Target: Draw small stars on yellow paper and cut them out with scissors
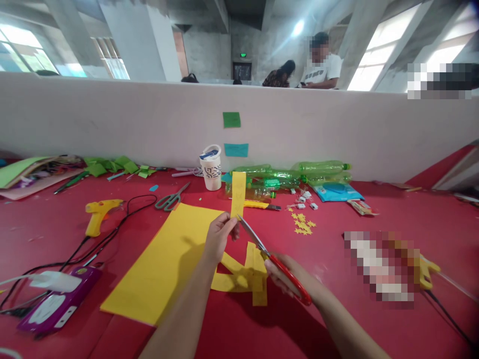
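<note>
My left hand pinches the lower end of a yellow paper strip, which stands upright above the table. My right hand grips red-handled scissors whose blade tips reach the strip's lower right edge, close to my left fingertips. Beneath my hands lie several more yellow strips, overlapping one another. A large yellow sheet rests flat to the left, partly behind my left forearm. Small yellow paper stars are piled beyond my right hand.
Left are a yellow glue gun, a purple power strip with cables, and grey-green scissors. Further back stand a white cup, green plastic bottles and a yellow utility knife. A white partition edges the red table.
</note>
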{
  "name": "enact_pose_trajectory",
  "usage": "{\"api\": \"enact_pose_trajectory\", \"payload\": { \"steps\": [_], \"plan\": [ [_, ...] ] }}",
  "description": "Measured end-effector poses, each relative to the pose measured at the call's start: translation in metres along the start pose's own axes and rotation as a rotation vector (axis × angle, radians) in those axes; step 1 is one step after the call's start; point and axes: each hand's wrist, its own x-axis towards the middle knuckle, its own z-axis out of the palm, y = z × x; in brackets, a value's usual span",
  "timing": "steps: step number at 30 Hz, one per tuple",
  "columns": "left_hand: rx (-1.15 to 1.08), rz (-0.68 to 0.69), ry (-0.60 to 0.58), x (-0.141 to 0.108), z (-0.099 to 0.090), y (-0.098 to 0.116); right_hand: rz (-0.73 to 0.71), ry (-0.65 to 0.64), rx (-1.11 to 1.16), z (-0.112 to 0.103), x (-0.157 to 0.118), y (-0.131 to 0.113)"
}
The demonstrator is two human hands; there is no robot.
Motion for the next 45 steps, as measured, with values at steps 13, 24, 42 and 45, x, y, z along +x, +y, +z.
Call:
{"api": "enact_pose_trajectory", "payload": {
  "steps": [13, 24, 42, 45],
  "plan": [
    [-0.009, -0.022, 0.029, 0.0005, -0.0001, -0.0002, 0.016, -0.014, 0.018, -0.0020, 0.0010, 0.0060],
    [-0.001, -0.014, 0.014, 0.0006, -0.0025, -0.0020, 0.036, -0.036, 0.030, -0.0031, 0.0018, 0.0026],
    [0.009, -0.027, -0.013, 0.0020, -0.0073, -0.0035, 0.025, -0.021, 0.013, -0.0057, 0.0009, 0.0029],
    [0.013, -0.030, -0.009, 0.0019, -0.0073, -0.0032, 0.025, -0.020, 0.009, -0.0054, 0.0005, 0.0021]
  ]
}}
